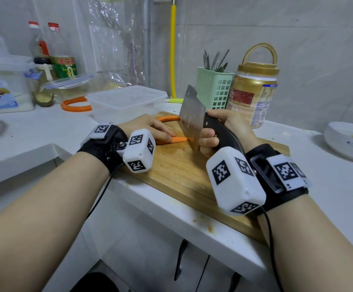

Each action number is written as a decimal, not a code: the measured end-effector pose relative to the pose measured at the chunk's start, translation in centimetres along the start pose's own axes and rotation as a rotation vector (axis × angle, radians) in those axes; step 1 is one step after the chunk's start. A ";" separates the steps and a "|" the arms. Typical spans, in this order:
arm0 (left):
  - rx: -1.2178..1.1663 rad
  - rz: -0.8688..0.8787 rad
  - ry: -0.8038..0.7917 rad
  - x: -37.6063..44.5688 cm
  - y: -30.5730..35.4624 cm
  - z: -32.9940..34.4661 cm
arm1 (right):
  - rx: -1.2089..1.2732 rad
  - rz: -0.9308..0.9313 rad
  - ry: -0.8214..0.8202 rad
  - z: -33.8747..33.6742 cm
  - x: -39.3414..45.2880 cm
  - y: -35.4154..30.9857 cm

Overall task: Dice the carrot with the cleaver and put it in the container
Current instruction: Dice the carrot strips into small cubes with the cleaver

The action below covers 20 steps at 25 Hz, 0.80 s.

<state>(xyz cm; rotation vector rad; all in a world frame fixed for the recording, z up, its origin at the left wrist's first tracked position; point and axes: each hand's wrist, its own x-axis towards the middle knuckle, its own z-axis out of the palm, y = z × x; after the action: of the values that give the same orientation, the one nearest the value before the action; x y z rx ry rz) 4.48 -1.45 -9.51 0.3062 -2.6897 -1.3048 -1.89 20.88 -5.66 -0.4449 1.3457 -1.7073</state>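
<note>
Clearly, the left hand [150, 127] presses straight fingers on the carrot [178, 140] beside the cleaver [192, 116]. Right hand [224, 131] grips its handle. A drifting blade could nick them.

The cleaver [192, 116] blade is motion-blurred, its lower edge indistinct where it meets the carrot strip [178, 140]. The left hand [148, 127] hides that strip's far end. Left of the cleaver, another carrot piece [168, 118] is partly hidden behind the hand.
</note>
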 end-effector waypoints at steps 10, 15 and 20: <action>-0.007 -0.004 0.007 0.0 -0.1 0.0 | -0.028 -0.002 -0.020 0.5 -0.3 0.2; 0.003 0.003 0.011 0.1 -0.2 0.0 | -0.041 0.019 -0.022 0.5 -0.2 0.2; 0.009 -0.003 0.001 -0.1 0.0 0.0 | -0.082 0.045 -0.004 0.8 0.3 0.3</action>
<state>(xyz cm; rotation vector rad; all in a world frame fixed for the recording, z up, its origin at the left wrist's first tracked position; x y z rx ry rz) 4.63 -1.47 -9.53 0.3112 -2.6958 -1.2936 -1.29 20.14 -5.74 -0.4608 1.4164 -1.6178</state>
